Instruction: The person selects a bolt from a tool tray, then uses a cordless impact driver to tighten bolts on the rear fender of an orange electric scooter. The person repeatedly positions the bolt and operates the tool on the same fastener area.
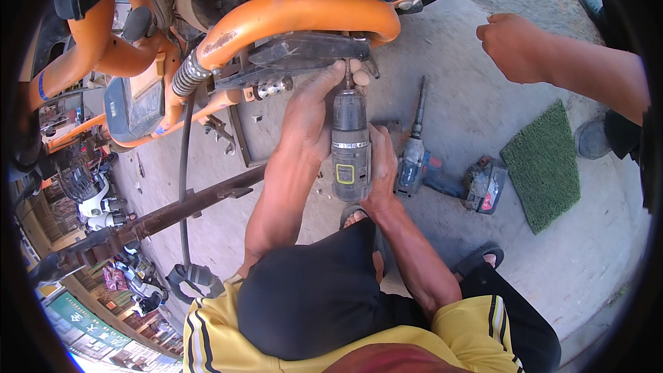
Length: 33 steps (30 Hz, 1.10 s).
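My right hand point(382, 166) is wrapped round the grip of a dark cordless drill point(350, 155), which points away from me. Along the drill's left side reaches my left hand point(307, 114), its thumb and fingertips closed round the slim bit point(349, 77) ahead of the chuck. The bit's far end meets a black plastic part point(311, 50) beneath a thick orange tube point(297, 14) of a vehicle frame. Whatever fastener sits at the tip is hidden by the fingers and the part's edge.
On the concrete right of the drill lies a second power tool point(411, 162) with a long shaft and a battery point(485, 183). A green mat point(545, 166) is farther right. Another person's closed hand point(514, 48) extends from the right. A rusty metal bar point(173, 213) crosses on the left.
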{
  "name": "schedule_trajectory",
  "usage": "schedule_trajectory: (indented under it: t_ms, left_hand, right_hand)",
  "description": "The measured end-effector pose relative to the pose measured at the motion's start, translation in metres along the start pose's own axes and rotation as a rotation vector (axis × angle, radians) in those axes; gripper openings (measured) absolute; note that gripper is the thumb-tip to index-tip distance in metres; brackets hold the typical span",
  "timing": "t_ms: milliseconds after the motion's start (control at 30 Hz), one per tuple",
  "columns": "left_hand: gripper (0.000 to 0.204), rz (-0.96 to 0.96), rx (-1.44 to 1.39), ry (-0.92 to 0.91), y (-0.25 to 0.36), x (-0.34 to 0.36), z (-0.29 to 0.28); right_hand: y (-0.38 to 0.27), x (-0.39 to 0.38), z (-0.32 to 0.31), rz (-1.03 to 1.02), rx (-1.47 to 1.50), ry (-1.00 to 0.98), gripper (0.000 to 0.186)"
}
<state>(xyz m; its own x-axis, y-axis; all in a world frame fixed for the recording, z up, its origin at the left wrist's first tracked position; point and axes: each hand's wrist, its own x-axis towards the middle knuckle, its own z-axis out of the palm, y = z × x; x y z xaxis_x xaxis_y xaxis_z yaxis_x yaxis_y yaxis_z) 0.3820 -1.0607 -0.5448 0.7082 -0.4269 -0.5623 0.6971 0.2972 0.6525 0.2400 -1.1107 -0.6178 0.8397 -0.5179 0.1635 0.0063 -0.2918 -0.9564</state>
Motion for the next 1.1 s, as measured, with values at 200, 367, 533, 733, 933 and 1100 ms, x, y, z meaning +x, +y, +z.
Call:
schedule_trajectory:
  t_ms: [200, 367, 533, 733, 933, 1100]
  left_hand:
    - [0.026, 0.017, 0.129, 0.031, 0.005, -0.004, 0.006]
    - [0.03, 0.034, 0.191, 0.084, 0.006, -0.011, 0.011]
    - [0.036, 0.202, 0.551, 0.199, 0.002, -0.017, 0.01]
    - [0.04, 0.861, 0.777, 0.343, -0.006, -0.02, -0.019]
    - [0.045, 1.323, 1.648, 0.267, 0.004, -0.036, -0.002]
    - [0.053, 1.202, 2.171, 0.49, 0.014, -0.035, 0.018]
  right_hand:
    - [0.001, 0.003, 0.01, 0.009, 0.055, 0.014, 0.07]
    - [-0.001, 0.004, 0.017, 0.016, 0.087, 0.025, 0.069]
    - [-0.002, 0.009, 0.018, 0.02, 0.109, 0.043, 0.067]
    - [0.004, 0.004, 0.025, 0.027, 0.165, 0.035, 0.064]
    - [0.019, -0.002, 0.036, 0.033, 0.229, 0.031, 0.06]
    - [0.014, 0.011, 0.026, -0.027, 0.117, 0.062, 0.055]
